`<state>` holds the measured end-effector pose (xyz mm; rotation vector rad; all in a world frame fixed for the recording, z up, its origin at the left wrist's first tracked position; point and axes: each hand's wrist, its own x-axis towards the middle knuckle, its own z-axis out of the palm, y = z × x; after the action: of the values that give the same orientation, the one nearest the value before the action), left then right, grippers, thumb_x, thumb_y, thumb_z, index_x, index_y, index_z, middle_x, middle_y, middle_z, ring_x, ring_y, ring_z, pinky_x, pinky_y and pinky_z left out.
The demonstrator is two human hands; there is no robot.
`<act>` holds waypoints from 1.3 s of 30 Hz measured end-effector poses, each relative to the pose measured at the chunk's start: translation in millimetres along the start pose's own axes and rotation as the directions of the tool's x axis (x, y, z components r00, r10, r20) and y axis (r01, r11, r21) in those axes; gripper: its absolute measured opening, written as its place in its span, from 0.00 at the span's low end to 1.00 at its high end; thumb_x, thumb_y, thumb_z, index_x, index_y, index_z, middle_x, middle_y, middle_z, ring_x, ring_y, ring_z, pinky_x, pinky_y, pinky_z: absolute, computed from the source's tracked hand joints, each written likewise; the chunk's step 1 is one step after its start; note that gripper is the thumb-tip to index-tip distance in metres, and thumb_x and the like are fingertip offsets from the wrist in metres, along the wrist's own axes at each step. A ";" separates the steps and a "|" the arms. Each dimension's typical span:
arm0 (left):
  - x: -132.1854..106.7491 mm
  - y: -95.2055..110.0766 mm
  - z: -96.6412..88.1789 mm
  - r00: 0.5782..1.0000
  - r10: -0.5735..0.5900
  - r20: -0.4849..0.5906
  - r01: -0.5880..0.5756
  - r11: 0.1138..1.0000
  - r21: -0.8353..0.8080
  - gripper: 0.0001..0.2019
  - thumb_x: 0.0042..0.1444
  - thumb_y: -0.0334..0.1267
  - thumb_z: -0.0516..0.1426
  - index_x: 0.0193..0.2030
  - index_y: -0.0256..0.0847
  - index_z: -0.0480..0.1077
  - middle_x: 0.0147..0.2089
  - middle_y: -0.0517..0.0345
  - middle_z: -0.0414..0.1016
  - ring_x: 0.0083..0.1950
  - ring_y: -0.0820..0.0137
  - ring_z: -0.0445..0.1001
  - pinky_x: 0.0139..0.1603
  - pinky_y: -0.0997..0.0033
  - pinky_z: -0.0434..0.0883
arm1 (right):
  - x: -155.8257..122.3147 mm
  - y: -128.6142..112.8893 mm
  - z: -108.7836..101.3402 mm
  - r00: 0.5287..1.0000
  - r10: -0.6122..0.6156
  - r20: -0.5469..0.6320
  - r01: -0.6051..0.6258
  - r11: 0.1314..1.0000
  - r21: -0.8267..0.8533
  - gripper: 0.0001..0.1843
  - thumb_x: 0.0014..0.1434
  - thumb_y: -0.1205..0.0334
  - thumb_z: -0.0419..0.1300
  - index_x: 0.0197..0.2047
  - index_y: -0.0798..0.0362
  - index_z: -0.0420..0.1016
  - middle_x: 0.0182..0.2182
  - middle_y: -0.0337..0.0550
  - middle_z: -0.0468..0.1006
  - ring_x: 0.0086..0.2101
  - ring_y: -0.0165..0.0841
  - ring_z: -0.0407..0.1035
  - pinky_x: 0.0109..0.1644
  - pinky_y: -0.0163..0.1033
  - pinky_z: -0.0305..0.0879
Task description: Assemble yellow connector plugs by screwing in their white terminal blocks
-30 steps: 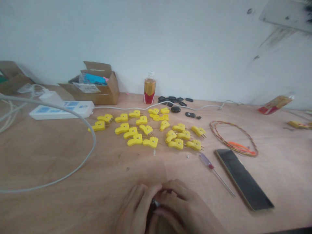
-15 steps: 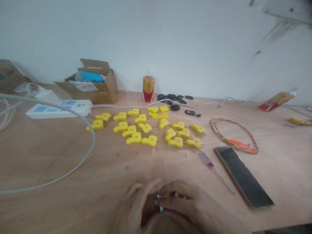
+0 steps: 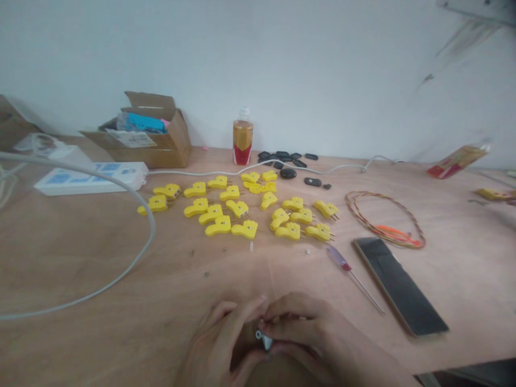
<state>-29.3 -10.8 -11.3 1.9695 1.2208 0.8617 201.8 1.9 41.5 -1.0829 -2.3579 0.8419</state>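
Pinching a small silver piece (image 3: 264, 339) between them, the person's left hand (image 3: 215, 338) and right hand (image 3: 310, 328) are together near the front edge of the wooden table (image 3: 80, 242), curled around it from both sides. The piece sits right where the fingers meet, and only a little of it shows, so its exact shape is hard to make out from here.

Farther up the table, well apart from the hands, lies a loose crowd of yellow plugs (image 3: 244, 229), most with thin metal pins sticking out. A tiny metal pin (image 3: 251, 246) lies on its own just in front of them. Off to the right of the hands, a screwdriver (image 3: 341, 260) with a red and purple handle lies just beside a dark phone (image 3: 399, 285), and beyond them is a loop of twisted wire (image 3: 393, 234) with a bit of orange in it.

Toward the wall stand a bottle (image 3: 243, 137) with a gold and red label and a cardboard box (image 3: 169, 145) stuffed with odds and ends. A scatter of small black pieces (image 3: 278, 158) lies beside the bottle. On the left, a white cable (image 3: 152, 231) curves across the table near a white power strip (image 3: 88, 178).
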 end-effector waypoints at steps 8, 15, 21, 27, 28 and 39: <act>-1.1 1.5 0.9 0.996 -0.063 -0.056 0.063 0.998 -0.002 0.29 0.57 0.26 0.64 0.62 0.59 0.74 0.53 0.64 0.86 0.52 0.61 0.85 0.52 0.63 0.84 | -8.4 9.0 4.4 0.995 -0.068 0.072 0.079 0.985 -0.154 0.18 0.70 0.72 0.63 0.56 0.43 0.83 0.59 0.39 0.83 0.56 0.35 0.78 0.63 0.40 0.76; -2.1 -1.1 -6.5 0.987 -0.098 -0.125 0.102 0.995 0.024 0.17 0.61 0.33 0.63 0.55 0.54 0.78 0.50 0.64 0.88 0.47 0.63 0.87 0.52 0.65 0.84 | -19.8 9.5 11.9 0.963 -0.247 -0.104 0.196 0.915 -0.353 0.11 0.72 0.58 0.64 0.55 0.50 0.81 0.49 0.44 0.89 0.47 0.36 0.83 0.54 0.40 0.78; 80.9 35.3 -48.2 0.993 0.075 -0.093 -0.047 0.961 0.272 0.13 0.71 0.33 0.54 0.52 0.46 0.79 0.52 0.56 0.86 0.53 0.61 0.84 0.59 0.59 0.79 | -38.3 22.0 17.4 0.920 -0.331 -0.209 0.215 0.874 -0.435 0.12 0.73 0.61 0.62 0.57 0.51 0.81 0.48 0.46 0.89 0.45 0.38 0.84 0.49 0.39 0.81; 249.6 48.6 -42.8 0.980 0.162 0.112 -0.197 0.815 0.544 0.12 0.69 0.28 0.58 0.55 0.38 0.79 0.54 0.47 0.85 0.56 0.56 0.82 0.61 0.58 0.74 | -43.4 36.9 30.1 0.910 -0.304 -0.281 0.154 0.880 -0.450 0.15 0.77 0.57 0.57 0.60 0.50 0.79 0.50 0.44 0.89 0.47 0.38 0.84 0.54 0.41 0.81; 271.4 46.0 -37.0 0.975 0.166 0.148 -0.220 0.807 0.548 0.12 0.68 0.28 0.60 0.55 0.38 0.79 0.55 0.47 0.85 0.58 0.57 0.81 0.61 0.59 0.73 | -42.6 37.5 33.4 0.905 -0.289 -0.312 0.132 0.889 -0.439 0.15 0.77 0.60 0.56 0.60 0.51 0.78 0.49 0.45 0.89 0.46 0.38 0.84 0.54 0.41 0.81; 328.9 7.5 -7.7 0.958 0.131 0.255 -0.255 0.798 0.546 0.21 0.57 0.23 0.66 0.58 0.36 0.76 0.55 0.49 0.85 0.52 0.64 0.82 0.53 0.72 0.74 | -49.8 32.4 30.3 0.879 0.043 -0.475 -0.138 0.976 -0.168 0.11 0.60 0.60 0.66 0.47 0.42 0.78 0.33 0.40 0.86 0.31 0.42 0.81 0.35 0.40 0.79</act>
<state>82.7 290.0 61.2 2.6335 1.2668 0.3749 232.0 -31.0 -8.1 -1.3148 -2.0151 0.3195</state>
